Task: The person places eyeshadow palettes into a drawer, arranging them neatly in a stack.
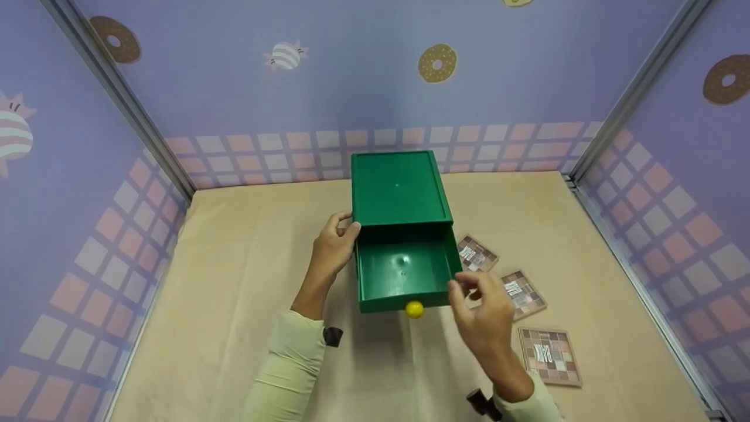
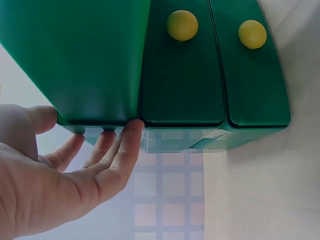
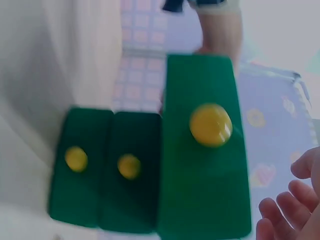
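A green drawer cabinet (image 1: 398, 187) stands at the middle of the table with its top drawer (image 1: 404, 266) pulled out, its inner floor showing. A round yellow knob (image 1: 414, 309) is on that drawer's front. Below it, two closed drawers with yellow knobs (image 2: 182, 25) show in the left wrist view. My left hand (image 1: 333, 249) touches the cabinet's left side with its fingertips (image 2: 131, 127), the thumb at the front corner. Beside the drawer's right front corner is my right hand (image 1: 485, 310), its fingers loosely bent and holding nothing.
To the right, three flat palettes lie in a row on the beige-covered table (image 1: 234, 281): one (image 1: 477, 253) by the cabinet, one (image 1: 523, 295) behind the right hand and one (image 1: 551, 356) nearest. Patterned walls (image 1: 363, 88) with metal posts (image 1: 638, 88) enclose the table.
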Demonstrator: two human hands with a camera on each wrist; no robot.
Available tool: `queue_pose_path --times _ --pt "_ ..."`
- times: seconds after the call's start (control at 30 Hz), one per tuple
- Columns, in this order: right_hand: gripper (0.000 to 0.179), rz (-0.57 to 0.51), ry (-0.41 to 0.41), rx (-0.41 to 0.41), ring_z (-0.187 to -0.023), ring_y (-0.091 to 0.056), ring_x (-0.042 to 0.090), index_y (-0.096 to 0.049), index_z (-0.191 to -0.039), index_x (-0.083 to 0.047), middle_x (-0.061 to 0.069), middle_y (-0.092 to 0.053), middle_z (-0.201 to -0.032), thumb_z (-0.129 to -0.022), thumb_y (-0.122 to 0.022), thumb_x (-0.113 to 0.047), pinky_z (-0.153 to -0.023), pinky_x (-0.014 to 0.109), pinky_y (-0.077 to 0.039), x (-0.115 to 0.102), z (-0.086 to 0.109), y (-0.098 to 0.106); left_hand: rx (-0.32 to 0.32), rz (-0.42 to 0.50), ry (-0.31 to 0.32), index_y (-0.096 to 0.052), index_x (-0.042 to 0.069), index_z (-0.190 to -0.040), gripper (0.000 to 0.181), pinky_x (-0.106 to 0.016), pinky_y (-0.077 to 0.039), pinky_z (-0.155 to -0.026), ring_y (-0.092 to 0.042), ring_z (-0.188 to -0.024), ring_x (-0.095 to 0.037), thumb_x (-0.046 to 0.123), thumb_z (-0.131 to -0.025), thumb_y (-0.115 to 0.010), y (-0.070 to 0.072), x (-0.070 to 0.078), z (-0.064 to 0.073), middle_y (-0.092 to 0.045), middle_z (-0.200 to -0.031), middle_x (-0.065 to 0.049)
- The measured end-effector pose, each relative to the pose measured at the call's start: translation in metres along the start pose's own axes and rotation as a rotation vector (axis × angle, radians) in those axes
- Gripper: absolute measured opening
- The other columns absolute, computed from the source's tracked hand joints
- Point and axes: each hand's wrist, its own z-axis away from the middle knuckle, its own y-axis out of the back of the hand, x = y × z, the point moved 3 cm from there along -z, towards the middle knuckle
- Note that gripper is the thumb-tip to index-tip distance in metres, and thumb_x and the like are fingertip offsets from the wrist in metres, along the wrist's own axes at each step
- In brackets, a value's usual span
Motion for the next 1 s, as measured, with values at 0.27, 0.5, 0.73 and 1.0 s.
queue_pose_path --times 0.27,0.5,0.73,1.0 --pt "0.018 0.071 -0.154 0.067 -0.079 -0.065 0.025 -0.071 -0.101 0.004 0.020 -0.070 -0.091 -0.085 -0.074 -0.004 -0.071 0.019 -0.049 0.047 -0.049 0.019 0.011 -0.015 -0.010 -0.050 0.024 -0.148 0.047 -0.033 -0.049 -0.076 -0.065 -0.099 -0.030 0.041 -0.104 -0.050 0.001 0.000 -0.002 -0.068 -0.114 -0.007" --pt "0.047 0.174 -0.283 -0.281 -0.114 -0.059 0.045 -0.057 -0.131 0.006 0.029 -0.059 -0.125 -0.091 -0.073 -0.014 -0.094 0.056 -0.048 0.124 -0.065 0.000 0.007 -0.010 -0.016 -0.050 0.024 -0.148 0.047 -0.032 -0.050 -0.078 -0.064 -0.097 -0.025 0.040 -0.104 -0.051 0.000 -0.001 -0.002 -0.068 -0.115 -0.008" --pt "0.063 0.220 -0.373 -0.632 -0.137 -0.042 0.052 -0.041 -0.148 0.007 0.032 -0.040 -0.151 -0.097 -0.067 -0.021 -0.111 0.064 -0.037 0.180 -0.045 -0.030 -0.012 0.036 -0.006 -0.051 0.025 -0.146 0.045 -0.030 -0.050 -0.073 -0.064 -0.093 -0.026 0.040 -0.104 -0.053 0.002 -0.002 -0.002 -0.067 -0.113 -0.008" --pt "0.068 0.318 -0.386 -0.778 -0.141 -0.036 0.056 -0.040 -0.149 0.004 0.033 -0.030 -0.157 -0.096 -0.070 -0.026 -0.109 0.072 -0.034 0.204 -0.028 -0.050 -0.010 0.022 -0.013 -0.053 0.025 -0.145 0.044 -0.030 -0.050 -0.071 -0.065 -0.092 -0.028 0.039 -0.104 -0.054 0.003 -0.002 -0.003 -0.067 -0.111 -0.007"
